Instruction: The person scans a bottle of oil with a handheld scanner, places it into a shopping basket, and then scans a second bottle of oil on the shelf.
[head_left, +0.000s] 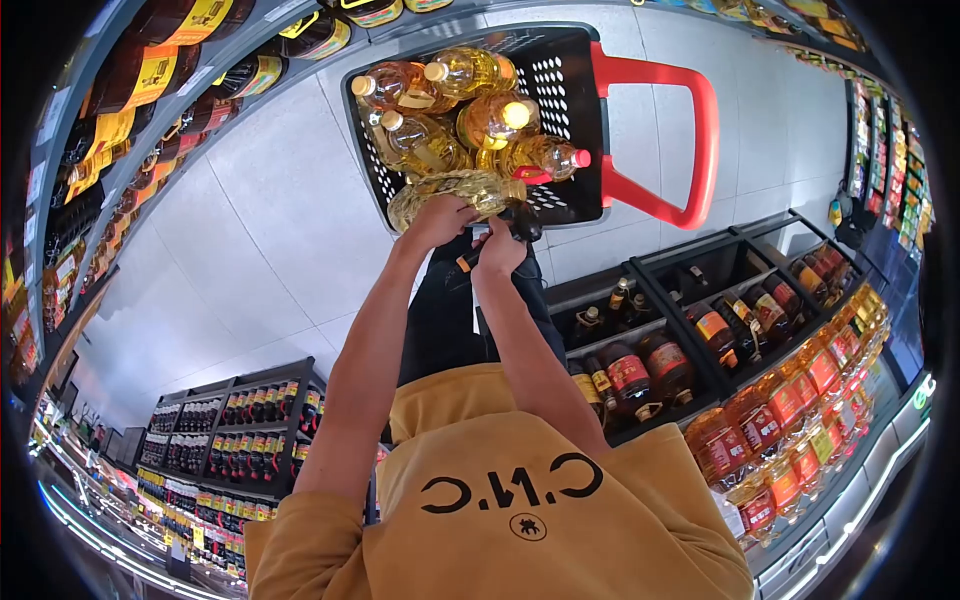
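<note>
A black shopping basket (607, 150) holds several bottles of yellow oil (428, 143), one of them with a red cap (581, 158). Along its near side lies a clear ribbed bottle (420, 196) with pale yellow contents, its neck to the right. My left hand (442, 220) has its fingers bent round the near side of this bottle. Just to the right, my right hand (499, 250) is closed on a dark bottle (524, 222); an orange end (464, 264) shows left of the fingers. The fingertips of both hands are partly hidden.
The basket's red handle (706, 150) is folded out to the right over the pale tiled floor (250, 220). Shelves with large dark bottles (155, 75) curve along the upper left. Low black racks of bottles (628, 372) stand at the right, beside my legs.
</note>
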